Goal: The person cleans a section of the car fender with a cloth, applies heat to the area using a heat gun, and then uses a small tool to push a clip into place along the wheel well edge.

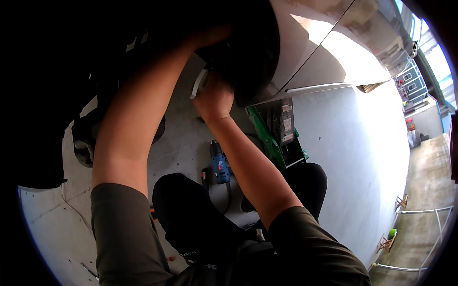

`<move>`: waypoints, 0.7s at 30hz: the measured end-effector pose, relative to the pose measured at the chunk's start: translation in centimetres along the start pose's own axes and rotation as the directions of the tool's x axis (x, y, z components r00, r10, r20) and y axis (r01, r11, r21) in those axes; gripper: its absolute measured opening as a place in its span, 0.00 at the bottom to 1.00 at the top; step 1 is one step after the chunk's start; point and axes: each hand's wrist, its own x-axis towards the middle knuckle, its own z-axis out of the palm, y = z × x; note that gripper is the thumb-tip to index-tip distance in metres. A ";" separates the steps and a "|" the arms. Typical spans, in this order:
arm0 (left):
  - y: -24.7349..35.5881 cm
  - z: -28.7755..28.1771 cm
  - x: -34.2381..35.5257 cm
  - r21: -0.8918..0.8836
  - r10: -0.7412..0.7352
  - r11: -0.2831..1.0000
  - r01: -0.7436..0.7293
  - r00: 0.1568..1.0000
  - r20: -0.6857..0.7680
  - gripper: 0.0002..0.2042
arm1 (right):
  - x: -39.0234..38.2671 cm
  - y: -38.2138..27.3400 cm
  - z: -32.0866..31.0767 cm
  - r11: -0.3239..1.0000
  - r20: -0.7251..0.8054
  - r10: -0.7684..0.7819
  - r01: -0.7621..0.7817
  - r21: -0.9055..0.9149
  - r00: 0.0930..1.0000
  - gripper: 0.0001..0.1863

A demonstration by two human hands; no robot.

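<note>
The right hand (215, 97) is curling inward, its knuckles bunching beneath the dark wheel arch (277, 45) of a pale car body (324, 47). A curved white strip (198, 85) is showing along its left side, seemingly touching it; the fingertips are hiding from view, so I cannot tell whether they are gripping the strip or something darker beyond it. The left hand (217, 35) is lying higher up, in deep shadow under the arch, and the darkness is covering its fingers; how far open it is, and what it is touching, I cannot tell. Both forearms are slanting toward each other above the grey floor (179, 138). Below the right hand, a blue power tool (219, 164) is lying on the floor, with a small black-and-red tool (204, 178) lying just beside it. To the right, a green floor jack (267, 136) is sitting partly beneath the car body's lower edge
</note>
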 end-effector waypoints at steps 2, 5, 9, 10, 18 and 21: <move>-0.3 0.6 0.2 -0.006 -0.008 1.000 0.008 1.000 0.007 0.25 | -1.5 1.1 0.7 0.998 0.011 0.021 -0.020 -0.066 1.000 0.30; -0.8 0.9 0.3 -0.004 -0.022 1.000 0.022 1.000 0.018 0.25 | -2.5 2.3 1.4 0.996 0.023 0.061 -0.059 -0.074 0.998 0.29; -2.7 0.8 -0.9 0.010 -0.071 0.997 0.071 0.997 0.031 0.25 | -2.6 1.2 1.1 0.986 0.223 0.132 -0.150 0.069 0.966 0.28; -2.7 1.0 -0.8 0.007 -0.081 0.997 0.081 0.996 0.034 0.25 | -2.8 1.5 1.4 0.986 0.216 0.133 -0.151 0.068 0.967 0.28; -5.2 3.3 -0.9 0.023 -0.149 0.989 0.148 0.986 0.078 0.24 | -5.0 3.2 1.5 0.994 0.084 0.087 -0.092 0.064 0.993 0.24; -7.5 4.1 -0.6 0.102 -0.130 0.987 0.120 0.987 0.099 0.24 | -4.8 3.8 1.3 1.000 -0.209 -0.019 0.020 0.005 0.978 0.24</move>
